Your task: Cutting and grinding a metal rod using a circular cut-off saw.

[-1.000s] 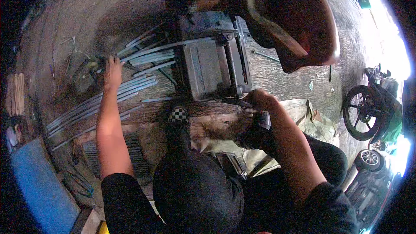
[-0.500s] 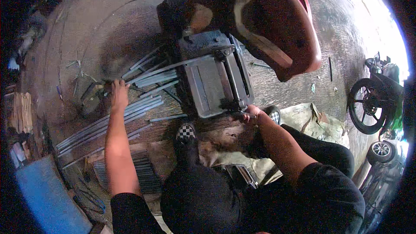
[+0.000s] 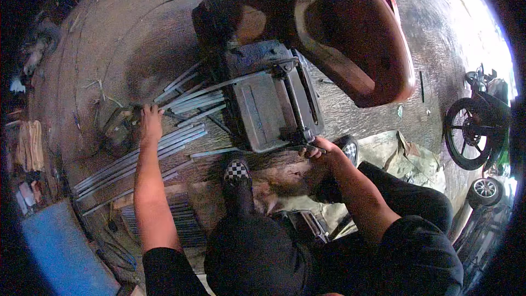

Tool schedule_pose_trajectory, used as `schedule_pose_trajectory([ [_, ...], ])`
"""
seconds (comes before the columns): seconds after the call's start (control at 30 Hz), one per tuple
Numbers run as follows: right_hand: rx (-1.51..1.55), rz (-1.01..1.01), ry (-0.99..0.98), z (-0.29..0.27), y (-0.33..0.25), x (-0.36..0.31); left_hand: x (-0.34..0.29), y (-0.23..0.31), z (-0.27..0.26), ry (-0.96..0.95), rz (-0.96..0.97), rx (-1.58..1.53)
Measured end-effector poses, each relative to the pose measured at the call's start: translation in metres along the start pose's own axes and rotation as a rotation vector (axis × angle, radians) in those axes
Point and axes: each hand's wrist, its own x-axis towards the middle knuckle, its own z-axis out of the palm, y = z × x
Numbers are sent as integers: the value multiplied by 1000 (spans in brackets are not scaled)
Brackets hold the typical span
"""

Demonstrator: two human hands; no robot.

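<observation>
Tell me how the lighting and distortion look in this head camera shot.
Head view: strong fisheye bending with black corners; daylight blows out the upper right near the motorcycle wheel; the left side is dim; the left hand on the metal strips and the right hand show clearly.

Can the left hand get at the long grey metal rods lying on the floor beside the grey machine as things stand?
Probably yes. The left hand already rests at the near end of the long grey metal rods, arm stretched out, with nothing over them. The right hand is at the grey metal machine.

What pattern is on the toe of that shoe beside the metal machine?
A black-and-white checkerboard, on the shoe in the head view, just below the grey metal machine.
</observation>
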Motion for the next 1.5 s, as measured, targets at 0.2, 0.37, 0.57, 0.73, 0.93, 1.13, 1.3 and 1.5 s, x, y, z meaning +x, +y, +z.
schedule_pose_trajectory([
  [0.2,-160,-598,1290,5,35,39,4,13,-1,25,31,-51],
  [0.37,-356,-1412,1374,47,82,64,15,40,-12,-25,-16,-111],
  [0.57,-1845,-996,1361,113,141,9,26,108,-8,115,175,-305],
  [0.73,-2329,451,901,155,84,-72,25,151,-12,45,200,-389],
  [0.93,-2511,427,1344,204,3,-171,11,122,-21,10,166,33],
  [1.13,-2272,59,1563,162,-113,-190,41,116,-48,-314,183,76],
  [1.3,-2000,-409,1690,96,-191,-164,71,167,-78,-314,236,18],
  [1.5,-1468,-873,1759,66,-235,-153,80,196,-80,-241,302,69],
])
